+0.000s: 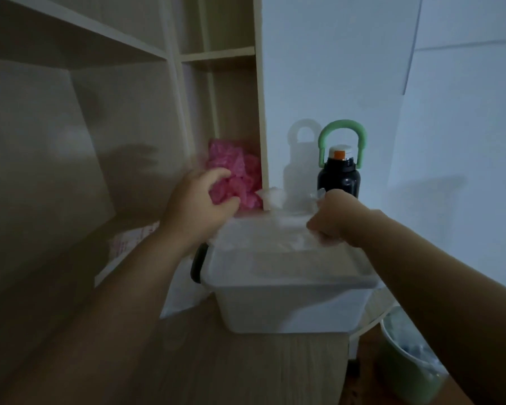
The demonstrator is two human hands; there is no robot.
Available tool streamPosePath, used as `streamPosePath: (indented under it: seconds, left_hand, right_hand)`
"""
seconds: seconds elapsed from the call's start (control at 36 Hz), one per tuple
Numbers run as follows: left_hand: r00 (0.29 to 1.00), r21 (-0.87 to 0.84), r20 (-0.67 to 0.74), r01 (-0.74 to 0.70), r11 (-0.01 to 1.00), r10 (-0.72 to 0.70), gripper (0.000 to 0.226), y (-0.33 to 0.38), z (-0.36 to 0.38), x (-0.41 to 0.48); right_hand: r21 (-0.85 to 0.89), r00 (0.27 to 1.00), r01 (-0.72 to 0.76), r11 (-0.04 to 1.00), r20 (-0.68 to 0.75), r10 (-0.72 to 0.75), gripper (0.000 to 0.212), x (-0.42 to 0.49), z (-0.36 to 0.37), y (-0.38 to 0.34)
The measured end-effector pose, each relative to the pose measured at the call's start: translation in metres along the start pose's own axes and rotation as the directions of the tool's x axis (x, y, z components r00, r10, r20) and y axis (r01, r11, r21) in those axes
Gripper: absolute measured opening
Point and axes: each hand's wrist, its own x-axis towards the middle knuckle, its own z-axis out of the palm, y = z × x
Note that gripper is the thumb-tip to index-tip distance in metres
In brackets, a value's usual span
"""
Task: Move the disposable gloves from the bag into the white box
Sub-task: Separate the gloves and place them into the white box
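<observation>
Centre left: left hand [197, 200], fingers loosely curled against the pink bag [240, 176] in the shelf compartment. Whether its grip pinches the bag cannot be told.

Centre: white box [289, 305] stands open-topped on the counter [246, 369]. Clear disposable gloves [278, 226], blurred, lie over its far rim.

Centre right: right hand [333, 222], grip clenched on the gloves above the box.

Judgement: the depositing step is in hand. The next move calls for lowering the gloves and releasing them inside the walls.
</observation>
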Motion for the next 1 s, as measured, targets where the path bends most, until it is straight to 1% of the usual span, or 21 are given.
streamPosePath:
  seconds: [0.03, 0.08, 0.11, 0.14, 0.17, 0.19, 0.22, 0.25, 0.33, 0.39, 0.42, 0.47, 0.53, 0.61, 0.67, 0.69, 0.75, 0.81, 0.86, 0.92, 1.0]
  left_hand:
    - [0.993, 0.007, 0.087, -0.079, 0.997, 0.078, 0.043, 0.004, 0.004, -0.003]
    - [0.931, 0.073, 0.346, -0.151, 0.986, 0.117, 0.038, 0.012, 0.009, -0.007]
    - [0.879, 0.136, 0.472, -0.156, 0.978, 0.075, 0.04, 0.014, 0.012, -0.008]
    - [0.829, 0.211, 0.559, -0.173, 0.962, 0.027, 0.041, 0.016, 0.014, -0.009]
    - [0.791, 0.294, 0.611, -0.197, 0.935, -0.026, 0.042, 0.018, 0.018, -0.01]
    - [0.77, 0.356, 0.636, -0.229, 0.906, -0.056, 0.043, 0.019, 0.021, -0.011]
    - [0.753, 0.394, 0.651, -0.233, 0.889, -0.091, 0.044, 0.019, 0.025, -0.012]
    - [0.737, 0.404, 0.665, -0.218, 0.888, -0.122, 0.046, 0.019, 0.028, -0.013]
    - [0.693, 0.394, 0.702, -0.182, 0.901, -0.167, 0.053, 0.016, 0.036, -0.015]
    - [0.666, 0.399, 0.723, -0.187, 0.898, -0.183, 0.056, 0.014, 0.04, -0.015]
    - [0.65, 0.41, 0.734, -0.19, 0.892, -0.199, 0.057, 0.014, 0.041, -0.015]
    - [0.609, 0.435, 0.759, -0.214, 0.875, -0.228, 0.058, 0.014, 0.046, -0.014]
    - [0.563, 0.455, 0.785, -0.24, 0.858, -0.259, 0.057, 0.016, 0.051, -0.013]
    - [0.458, 0.49, 0.825, -0.286, 0.823, -0.331, 0.056, 0.019, 0.058, -0.012]
    - [0.416, 0.495, 0.838, -0.311, 0.811, -0.352, 0.054, 0.018, 0.061, -0.012]
    - [0.415, 0.491, 0.84, -0.31, 0.814, -0.349, 0.054, 0.018, 0.061, -0.012]
    - [0.467, 0.478, 0.825, -0.275, 0.834, -0.318, 0.055, 0.016, 0.059, -0.013]
    - [0.569, 0.436, 0.783, -0.211, 0.875, -0.252, 0.057, 0.015, 0.054, -0.012]
    - [0.689, 0.36, 0.707, -0.163, 0.918, -0.155, 0.054, 0.014, 0.046, -0.011]
    - [0.794, 0.286, 0.605, -0.138, 0.948, -0.067, 0.048, 0.014, 0.034, -0.012]
    - [0.902, 0.13, 0.431, -0.067, 0.989, 0.004, 0.038, 0.01, 0.014, -0.017]
  right_hand:
    - [-0.049, 1.0, -0.005, 0.999, 0.01, 0.006, 0.025, 0.001, 0.0, 0.003]
    - [-0.115, 0.999, -0.017, 0.993, 0.041, 0.021, 0.024, 0.0, 0.001, 0.006]
    - [-0.145, 0.998, -0.025, 0.989, 0.053, 0.033, 0.02, -0.003, 0.002, 0.007]
    - [-0.202, 0.998, -0.033, 0.979, 0.053, 0.045, 0.015, -0.007, 0.003, 0.006]
    - [-0.271, 0.998, -0.03, 0.962, 0.037, 0.042, 0.028, -0.008, 0.005, 0.008]
    - [-0.368, 0.999, -0.014, 0.93, 0.023, 0.024, 0.05, -0.009, 0.007, 0.01]
    - [-0.42, 1.0, 0.026, 0.907, 0.0, -0.028, 0.064, -0.009, 0.008, 0.012]
    - [-0.44, 0.996, 0.072, 0.895, -0.022, -0.091, 0.067, -0.011, 0.008, 0.012]
    - [-0.533, 0.935, 0.241, 0.811, -0.097, -0.342, 0.059, -0.013, 0.009, 0.013]
    - [-0.564, 0.914, 0.302, 0.769, -0.056, -0.401, 0.047, -0.01, 0.013, 0.014]
    - [-0.559, 0.928, 0.317, 0.766, 0.015, -0.372, 0.043, -0.008, 0.015, 0.015]
    - [-0.597, 0.945, 0.325, 0.734, 0.224, -0.237, 0.046, -0.004, 0.023, 0.017]
    - [-0.644, 0.918, 0.334, 0.688, 0.387, -0.084, 0.051, 0.0, 0.03, 0.02]
    - [-0.683, 0.88, 0.328, 0.652, 0.472, 0.052, 0.05, 0.008, 0.037, 0.025]
    - [-0.686, 0.879, 0.314, 0.656, 0.471, 0.071, 0.051, 0.011, 0.038, 0.027]
    - [-0.679, 0.881, 0.321, 0.66, 0.469, 0.054, 0.052, 0.012, 0.037, 0.028]
    - [-0.648, 0.899, 0.339, 0.682, 0.437, -0.032, 0.058, 0.011, 0.035, 0.028]
    - [-0.596, 0.928, 0.327, 0.734, 0.35, -0.129, 0.067, 0.008, 0.031, 0.027]
    - [-0.515, 0.946, 0.312, 0.798, 0.247, -0.21, 0.068, 0.006, 0.028, 0.025]
    - [-0.403, 0.949, 0.315, 0.859, 0.156, -0.274, 0.063, 0.001, 0.026, 0.019]
    - [-0.274, 0.93, 0.363, 0.891, 0.043, -0.366, 0.054, -0.013, 0.027, 0.004]
